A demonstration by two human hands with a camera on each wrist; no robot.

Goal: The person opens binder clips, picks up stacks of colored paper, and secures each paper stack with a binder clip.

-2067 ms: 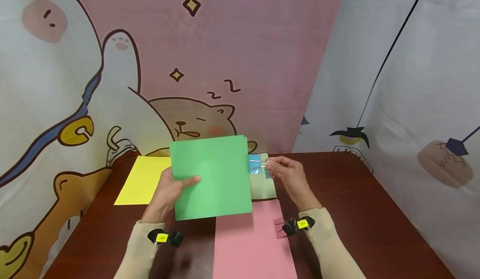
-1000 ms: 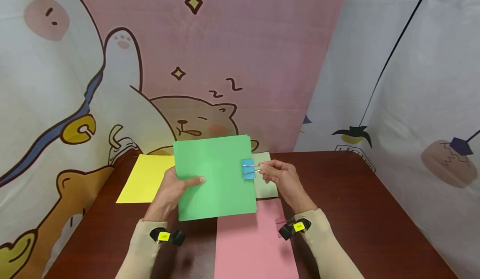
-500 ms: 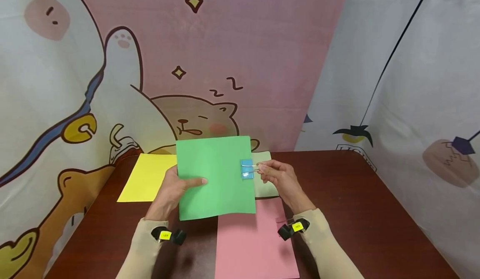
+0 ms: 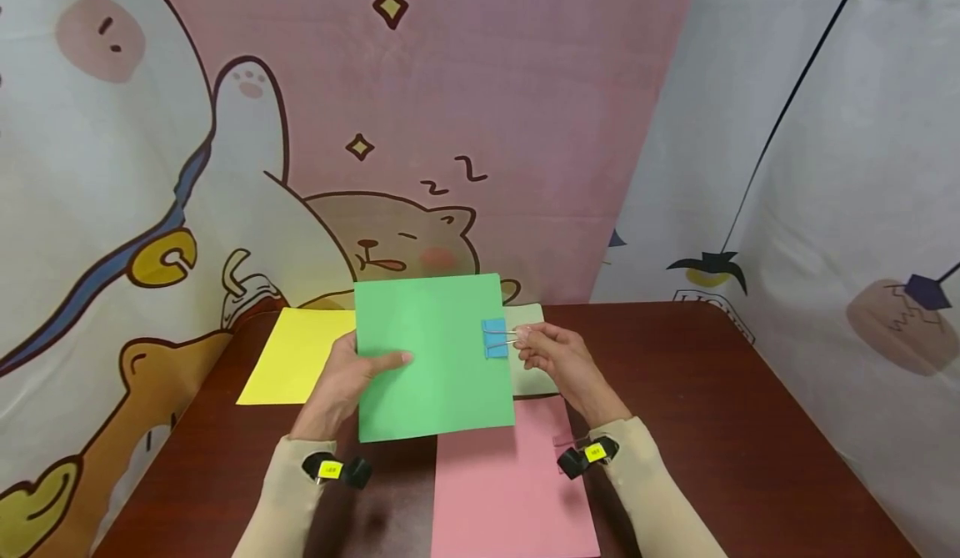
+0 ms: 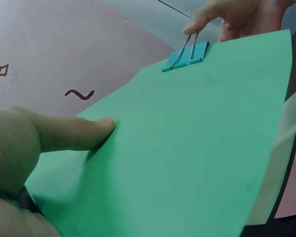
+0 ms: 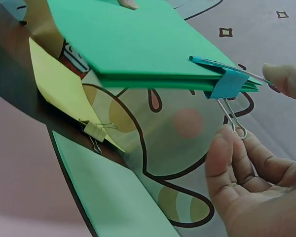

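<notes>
A stack of green paper is held up above the table, tilted towards me. My left hand grips its left side, with the thumb laid across the front and the other fingers hidden behind. On the stack's right edge sits a blue binder clip. My right hand holds the clip by its wire handles. In the right wrist view the clip wraps the edges of the green layers, thumb at the upper handle and fingers at the lower one, the handles standing apart.
Yellow paper with a yellow binder clip lies at the table's left. Pale green paper lies behind the green stack. Pink paper with a pink clip, mostly hidden by the right wrist camera, lies in front. A printed cloth hangs behind the table.
The binder clip has moved left from beside the green stack onto its right edge, with my right hand following. The green layers look more evenly lined up. My left hand keeps its grip.
</notes>
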